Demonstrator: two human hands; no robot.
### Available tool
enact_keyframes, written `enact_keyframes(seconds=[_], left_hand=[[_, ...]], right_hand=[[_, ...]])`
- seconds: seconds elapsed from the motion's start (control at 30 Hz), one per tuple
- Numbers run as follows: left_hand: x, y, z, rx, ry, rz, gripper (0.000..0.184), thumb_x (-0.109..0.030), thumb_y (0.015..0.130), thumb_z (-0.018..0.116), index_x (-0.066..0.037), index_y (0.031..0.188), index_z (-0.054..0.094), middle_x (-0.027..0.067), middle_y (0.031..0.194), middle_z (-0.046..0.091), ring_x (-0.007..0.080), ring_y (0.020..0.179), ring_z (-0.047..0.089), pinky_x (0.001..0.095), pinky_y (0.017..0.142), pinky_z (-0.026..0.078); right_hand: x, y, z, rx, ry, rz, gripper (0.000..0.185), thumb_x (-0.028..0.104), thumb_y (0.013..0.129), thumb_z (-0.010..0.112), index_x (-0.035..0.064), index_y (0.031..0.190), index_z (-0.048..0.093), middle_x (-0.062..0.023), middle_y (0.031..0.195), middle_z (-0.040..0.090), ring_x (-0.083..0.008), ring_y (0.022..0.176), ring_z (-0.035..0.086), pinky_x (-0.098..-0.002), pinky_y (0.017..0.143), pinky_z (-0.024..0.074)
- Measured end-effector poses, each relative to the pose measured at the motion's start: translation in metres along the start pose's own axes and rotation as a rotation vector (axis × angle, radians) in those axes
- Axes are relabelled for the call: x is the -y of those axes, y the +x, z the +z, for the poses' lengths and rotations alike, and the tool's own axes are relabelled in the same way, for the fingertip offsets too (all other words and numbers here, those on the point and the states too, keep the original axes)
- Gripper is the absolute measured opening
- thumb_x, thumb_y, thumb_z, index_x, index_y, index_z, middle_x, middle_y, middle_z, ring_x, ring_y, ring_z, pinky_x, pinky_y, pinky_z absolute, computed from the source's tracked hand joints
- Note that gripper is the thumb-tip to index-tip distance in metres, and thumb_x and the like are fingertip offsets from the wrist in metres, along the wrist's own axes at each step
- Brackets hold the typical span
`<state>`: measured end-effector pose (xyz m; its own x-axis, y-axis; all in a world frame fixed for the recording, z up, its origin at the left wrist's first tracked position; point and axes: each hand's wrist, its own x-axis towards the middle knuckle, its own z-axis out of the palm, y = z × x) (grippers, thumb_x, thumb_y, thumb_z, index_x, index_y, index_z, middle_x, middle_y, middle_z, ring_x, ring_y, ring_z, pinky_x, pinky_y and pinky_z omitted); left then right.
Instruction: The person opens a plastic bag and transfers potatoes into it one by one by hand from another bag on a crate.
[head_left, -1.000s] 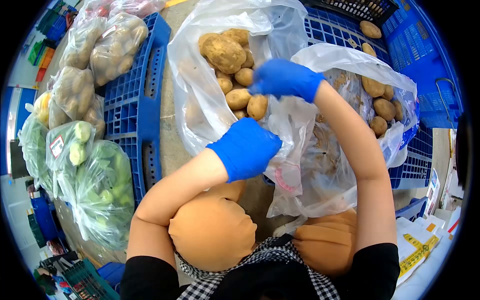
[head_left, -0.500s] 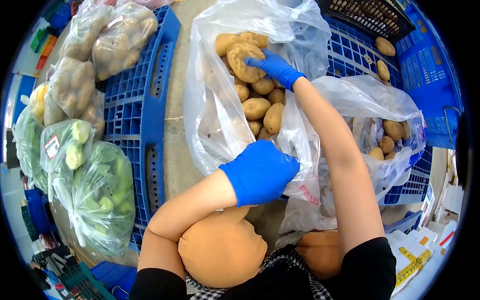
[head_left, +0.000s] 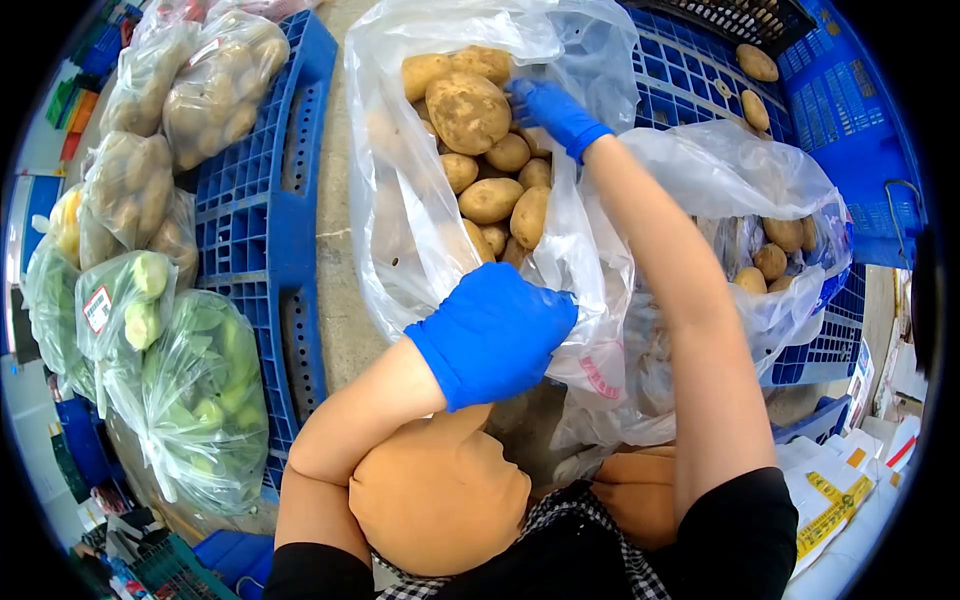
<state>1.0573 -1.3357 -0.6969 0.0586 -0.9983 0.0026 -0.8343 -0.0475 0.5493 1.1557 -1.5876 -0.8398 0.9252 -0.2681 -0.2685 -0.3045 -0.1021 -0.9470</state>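
My left hand [head_left: 493, 330], in a blue glove, is closed on the near rim of a clear plastic bag [head_left: 385, 230]. Inside this bag lie several potatoes [head_left: 491, 200], with one large potato [head_left: 468, 112] on top. My right hand [head_left: 545, 108], also gloved in blue, is over the bag's right inner side, just right of the large potato. Its fingertips are blurred, and whether they hold anything is hidden. A second clear bag [head_left: 735, 150] with several potatoes [head_left: 770, 261] lies open to the right, partly behind my right forearm.
Blue pallets [head_left: 238, 190] stand at the left and under the bags. Tied bags of potatoes [head_left: 127, 185] and green vegetables [head_left: 205, 390] line the left. A black crate [head_left: 740, 18], a blue crate [head_left: 850, 120] and loose potatoes [head_left: 757, 62] are at the upper right.
My right hand went from between the bags onto the large potato, then slid off its right side. My left hand keeps its hold on the bag rim. The view has shifted slightly.
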Motion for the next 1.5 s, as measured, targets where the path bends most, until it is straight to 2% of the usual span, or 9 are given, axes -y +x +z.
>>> enact_keyframes(seconds=[0.27,0.4,0.5,0.6,0.7,0.9,1.0,1.3,1.5], left_hand=[[-0.001,-0.002,-0.004,0.001,-0.013,-0.013,0.012,-0.006,0.066,0.058,-0.005,0.077,0.059,0.0149,0.068,0.061,0.0367,0.062,0.061,0.0447,0.054,0.047],[-0.002,0.001,-0.003,0.002,0.015,-0.005,0.011,-0.006,0.066,0.058,-0.004,0.077,0.058,0.0146,0.068,0.061,0.0360,0.062,0.061,0.0445,0.054,0.048],[-0.003,0.000,-0.003,0.010,0.029,-0.024,0.012,-0.007,0.066,0.059,-0.004,0.078,0.058,0.0143,0.068,0.061,0.0356,0.063,0.061,0.0443,0.055,0.048],[-0.004,-0.001,-0.004,0.029,0.022,-0.051,0.015,-0.009,0.066,0.061,-0.005,0.080,0.058,0.0142,0.072,0.061,0.0361,0.066,0.060,0.0444,0.058,0.047],[-0.006,-0.001,-0.006,0.074,0.002,-0.078,0.018,-0.012,0.067,0.063,-0.006,0.082,0.056,0.0148,0.078,0.059,0.0377,0.072,0.057,0.0445,0.063,0.044],[-0.004,0.002,-0.007,0.055,0.026,-0.037,0.020,-0.011,0.070,0.063,-0.006,0.089,0.059,0.0148,0.073,0.058,0.0384,0.070,0.054,0.0440,0.063,0.042],[-0.005,0.005,-0.011,0.117,0.073,-0.068,0.023,-0.010,0.069,0.063,-0.006,0.092,0.059,0.0152,0.076,0.058,0.0389,0.073,0.054,0.0439,0.064,0.042],[-0.010,0.016,-0.002,0.064,0.133,-0.064,0.015,-0.009,0.068,0.060,-0.007,0.082,0.055,0.0145,0.075,0.058,0.0369,0.069,0.054,0.0444,0.064,0.042],[-0.014,0.002,-0.005,0.002,0.144,-0.117,0.016,-0.009,0.068,0.060,-0.005,0.082,0.054,0.0144,0.075,0.058,0.0370,0.070,0.054,0.0442,0.064,0.042]], right_hand=[[0.108,-0.105,-0.086,0.593,-0.264,-0.273,0.032,0.024,0.092,0.047,-0.0008,0.085,0.066,-0.0085,0.080,0.067,-0.0152,0.068,0.063,-0.0255,0.064,0.0516],[0.096,-0.152,-0.095,0.857,-0.489,0.267,0.029,0.021,0.088,0.050,-0.0010,0.087,0.070,-0.0110,0.080,0.070,-0.0162,0.066,0.066,-0.0252,0.063,0.0519],[0.072,-0.165,-0.095,0.565,-1.035,0.470,0.031,0.023,0.088,0.052,-0.0036,0.093,0.067,-0.0131,0.088,0.070,-0.0213,0.076,0.068,-0.0328,0.074,0.0529],[0.008,-0.155,-0.140,0.225,-1.331,-0.197,0.034,0.027,0.090,0.050,-0.0020,0.096,0.068,-0.0178,0.085,0.068,-0.0286,0.080,0.066,-0.0384,0.077,0.0502],[0.056,-0.137,-0.129,-0.181,-0.529,-0.724,0.034,0.030,0.089,0.059,-0.0010,0.100,0.066,-0.0162,0.092,0.068,-0.0219,0.086,0.064,-0.0378,0.081,0.0481],[0.115,-0.189,-0.187,0.010,-0.783,-0.244,0.047,0.034,0.093,0.051,-0.0007,0.126,0.052,-0.0171,0.127,0.055,-0.0304,0.117,0.051,-0.0358,0.106,0.0338],[0.048,-0.198,-0.257,-0.293,-1.246,0.119,0.038,0.023,0.084,0.060,0.0032,0.116,0.061,-0.0188,0.108,0.064,-0.0271,0.099,0.062,-0.0353,0.085,0.0472],[-0.056,-0.170,-0.264,-0.783,-1.650,0.177,0.068,0.028,0.067,0.073,0.0012,0.124,0.047,-0.0276,0.120,0.052,-0.0422,0.109,0.054,-0.0420,0.094,0.0444],[-0.010,-0.226,-0.258,-0.610,-0.067,0.069,0.042,0.035,0.076,0.071,0.0088,0.107,0.062,-0.0100,0.105,0.062,-0.0207,0.098,0.059,-0.0325,0.083,0.0488]])
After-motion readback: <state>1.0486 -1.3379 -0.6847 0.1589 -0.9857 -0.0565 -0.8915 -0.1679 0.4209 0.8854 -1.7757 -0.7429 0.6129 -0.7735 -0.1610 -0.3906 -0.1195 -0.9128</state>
